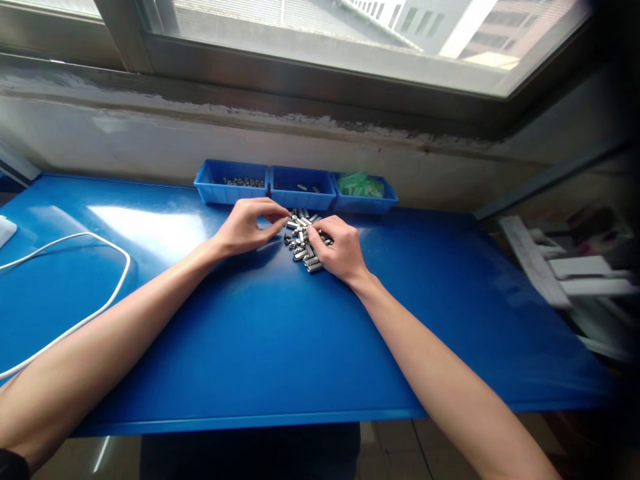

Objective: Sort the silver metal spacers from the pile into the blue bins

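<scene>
A pile of short silver metal rods (301,252), perhaps standoffs, lies on the blue tabletop, with a few dark-ended screw-like pieces at its left side. My left hand (250,225) is at the pile's upper left edge, thumb and fingertips brought together in a pinch. Whatever sits between those tips is too small to make out. Over the right side of the pile is my right hand (341,248), its fingers curled and the thumb pressed in among the rods. The hand itself hides what its fingertips grip.
Behind the pile stand three joined blue bins: the left bin (225,194) holds small metal parts, the middle bin (301,199) a few rods, the right bin (363,203) green plastic bags. A white cable (123,277) curves across the table's left. Whitish items (580,267) stand at right.
</scene>
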Tool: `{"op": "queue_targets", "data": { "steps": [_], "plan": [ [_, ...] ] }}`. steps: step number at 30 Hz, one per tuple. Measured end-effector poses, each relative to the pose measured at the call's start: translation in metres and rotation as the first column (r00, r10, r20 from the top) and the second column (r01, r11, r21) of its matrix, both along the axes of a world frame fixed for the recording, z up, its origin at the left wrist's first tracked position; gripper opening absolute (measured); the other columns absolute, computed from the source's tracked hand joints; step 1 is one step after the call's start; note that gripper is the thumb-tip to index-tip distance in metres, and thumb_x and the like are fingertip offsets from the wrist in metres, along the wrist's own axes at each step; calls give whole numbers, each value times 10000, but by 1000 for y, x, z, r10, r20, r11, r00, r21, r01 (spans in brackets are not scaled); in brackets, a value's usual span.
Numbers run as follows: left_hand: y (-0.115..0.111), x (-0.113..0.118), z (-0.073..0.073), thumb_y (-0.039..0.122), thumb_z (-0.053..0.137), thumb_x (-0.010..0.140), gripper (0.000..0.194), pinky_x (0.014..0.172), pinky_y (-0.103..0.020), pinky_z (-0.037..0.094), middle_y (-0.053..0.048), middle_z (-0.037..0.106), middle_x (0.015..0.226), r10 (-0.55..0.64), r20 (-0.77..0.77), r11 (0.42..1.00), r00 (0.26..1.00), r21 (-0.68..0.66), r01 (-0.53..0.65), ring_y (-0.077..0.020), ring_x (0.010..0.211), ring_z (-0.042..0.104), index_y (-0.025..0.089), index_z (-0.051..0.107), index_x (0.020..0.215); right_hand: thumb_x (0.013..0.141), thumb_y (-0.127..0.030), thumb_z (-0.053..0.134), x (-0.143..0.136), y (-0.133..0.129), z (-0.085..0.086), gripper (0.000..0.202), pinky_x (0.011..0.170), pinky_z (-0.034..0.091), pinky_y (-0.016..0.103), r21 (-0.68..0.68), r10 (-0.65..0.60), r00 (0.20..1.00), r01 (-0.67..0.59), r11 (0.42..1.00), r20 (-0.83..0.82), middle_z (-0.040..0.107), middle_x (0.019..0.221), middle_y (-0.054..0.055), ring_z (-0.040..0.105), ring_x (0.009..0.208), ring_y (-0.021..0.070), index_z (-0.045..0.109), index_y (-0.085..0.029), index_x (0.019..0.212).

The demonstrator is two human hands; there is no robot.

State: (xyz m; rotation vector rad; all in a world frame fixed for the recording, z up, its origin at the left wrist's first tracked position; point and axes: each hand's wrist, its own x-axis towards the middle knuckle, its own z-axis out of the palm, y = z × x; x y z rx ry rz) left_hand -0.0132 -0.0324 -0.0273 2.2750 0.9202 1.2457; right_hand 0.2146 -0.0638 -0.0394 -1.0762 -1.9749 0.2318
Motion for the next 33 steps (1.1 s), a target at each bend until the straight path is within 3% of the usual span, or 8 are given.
{"op": "queue_targets", "data": {
  "steps": [3,6,16,25,30,33],
  "plan": [
    [-3,2,-3,358,714,894,242,895,-302,587,-109,777,1083,-196,-159,979,968,25,203,-212,974,744,177,793,1035,942,-258,607,0,0,0,167,816,529,378,-2,-6,1000,6,1000,7,769,857,60,679,837,232,706,-212,816],
    [-2,1,-7,336,733,880,261,963,-313,570,-131,749,1177,-279,-211,957,937,19,289,-232,1061,729,173,787,1076,947,-259,600,0,0,-1,174,820,529,375,-2,-3,1000,3,1000,9,770,861,61,678,837,229,707,-208,819],
    [2,-4,-11,303,710,880,152,882,-312,582,-102,768,1059,-214,-192,977,958,-23,214,-213,944,736,199,799,947,943,-271,603,-1,-1,2,185,828,536,388,-23,-16,1000,16,1000,12,766,843,60,680,839,238,694,-220,789],
    [0,-1,-2,417,744,842,254,817,-298,581,-105,769,1006,-104,-2,981,995,-163,103,-205,886,720,174,797,891,947,-282,600,0,-2,2,190,836,536,388,-34,-21,1000,21,999,13,766,847,62,676,844,238,702,-219,799],
    [-2,0,3,461,768,822,345,620,-248,540,-63,742,776,-77,117,920,990,-374,116,-161,675,680,140,762,949,946,-271,600,0,-2,2,189,827,533,381,-17,-6,1000,6,1000,1,764,840,61,676,834,234,697,-214,794],
    [-4,0,3,452,784,817,361,647,-262,574,-69,762,770,-103,191,861,976,-474,184,-189,705,728,140,746,995,943,-269,601,0,-2,2,184,833,533,385,-25,-7,1000,7,1000,4,766,849,62,678,843,237,695,-217,794]
  ]
}}
